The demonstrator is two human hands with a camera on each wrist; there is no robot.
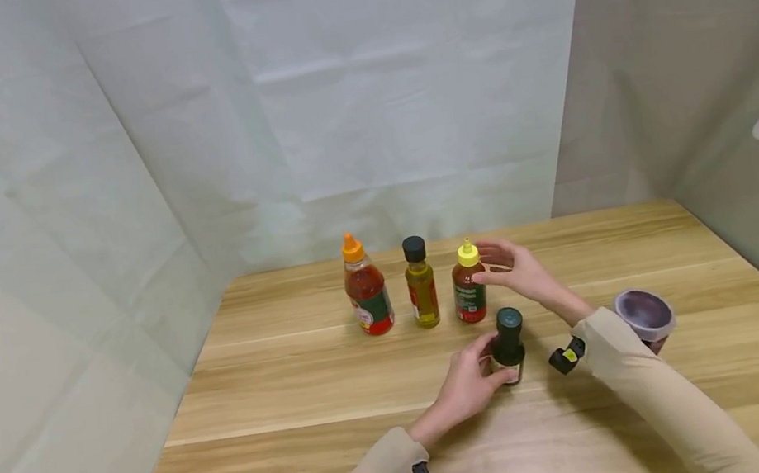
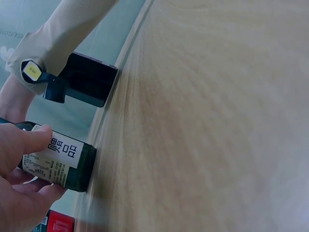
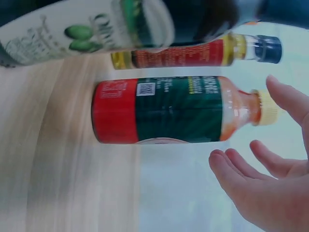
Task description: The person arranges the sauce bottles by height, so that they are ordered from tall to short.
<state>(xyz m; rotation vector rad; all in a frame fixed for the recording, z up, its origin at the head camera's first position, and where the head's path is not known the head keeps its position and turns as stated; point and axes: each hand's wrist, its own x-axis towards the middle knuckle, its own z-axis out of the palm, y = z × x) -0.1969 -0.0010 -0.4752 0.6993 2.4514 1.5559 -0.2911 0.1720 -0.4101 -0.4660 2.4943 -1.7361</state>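
Observation:
My left hand (image 1: 470,382) grips a dark green olive oil bottle (image 1: 510,336), its thumb and fingers round the lower part. In the left wrist view a pale printed label shows on that bottle (image 2: 58,157); olives are pictured on it in the right wrist view. Behind it stands a red sauce bottle with a yellow nozzle cap (image 1: 471,296). My right hand (image 1: 517,274) is beside this bottle's upper part. Its fingers are spread and apart from the sauce bottle (image 3: 178,110) in the right wrist view, holding nothing.
Left of the yellow-capped bottle stand a slim black-capped bottle of yellow oil (image 1: 422,288) and a larger orange-capped red sauce bottle (image 1: 369,297). A round container (image 1: 644,313) is partly behind my right sleeve. Cloth walls (image 1: 402,99) edge the wooden table (image 1: 262,390).

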